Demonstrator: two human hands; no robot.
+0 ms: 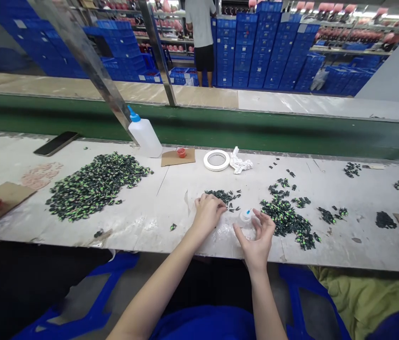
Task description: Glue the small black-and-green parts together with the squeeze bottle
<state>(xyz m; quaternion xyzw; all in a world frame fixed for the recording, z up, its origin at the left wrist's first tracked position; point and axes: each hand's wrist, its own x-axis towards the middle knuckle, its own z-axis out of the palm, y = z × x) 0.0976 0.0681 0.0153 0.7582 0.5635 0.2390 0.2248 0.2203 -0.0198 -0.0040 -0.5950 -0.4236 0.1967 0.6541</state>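
My left hand is low over the table with its fingers curled down and pressed together at a small heap of dark pieces. Anything between those fingertips is too small to make out. Thumb and fingers of my right hand curve around a small clear bottle with a blue tip, which looks upright. Just right of that hand lies a pile of black and green pieces. A few loose dark pieces lie between the hands.
Behind my hands are a tape roll, crumpled tissue, cardboard with a red cup, and a white squeeze bottle. Left lie a large pile and a phone. Co-workers' hands show at both sides.
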